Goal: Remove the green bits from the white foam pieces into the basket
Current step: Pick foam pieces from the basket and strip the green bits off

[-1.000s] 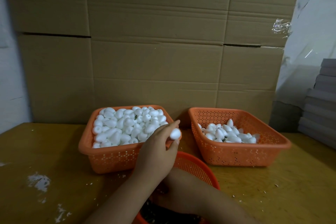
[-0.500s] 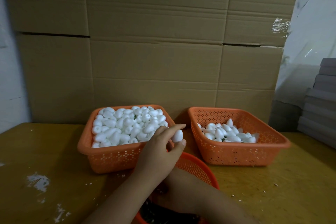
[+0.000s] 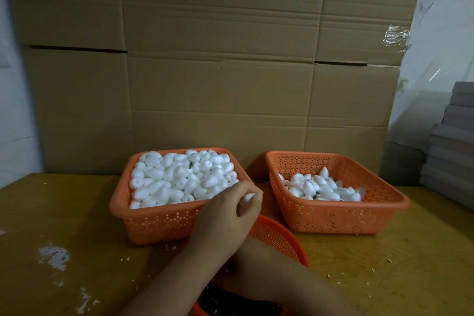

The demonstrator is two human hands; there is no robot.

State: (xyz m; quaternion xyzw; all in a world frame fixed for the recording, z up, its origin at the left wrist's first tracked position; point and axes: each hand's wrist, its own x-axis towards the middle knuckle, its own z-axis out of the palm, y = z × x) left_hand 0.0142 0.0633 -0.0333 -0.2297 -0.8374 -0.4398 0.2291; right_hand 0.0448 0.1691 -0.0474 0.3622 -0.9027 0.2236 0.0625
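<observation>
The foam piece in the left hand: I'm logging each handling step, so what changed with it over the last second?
The left hand has curled its fingers tighter round the white foam piece, which was held out at the fingertips and is now mostly hidden, slightly lower. The right hand stays hidden behind the left forearm. All three orange baskets, the full one included, have not moved.

Flattened cardboard boxes (image 3: 218,64) stand behind the yellow table (image 3: 51,213); grey boards (image 3: 454,146) are stacked at right

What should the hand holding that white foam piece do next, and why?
Probably carry the foam piece right and drop it into the sparser right basket: the left hand pinches it above the round basket of green bits, seemingly cleaned.
</observation>
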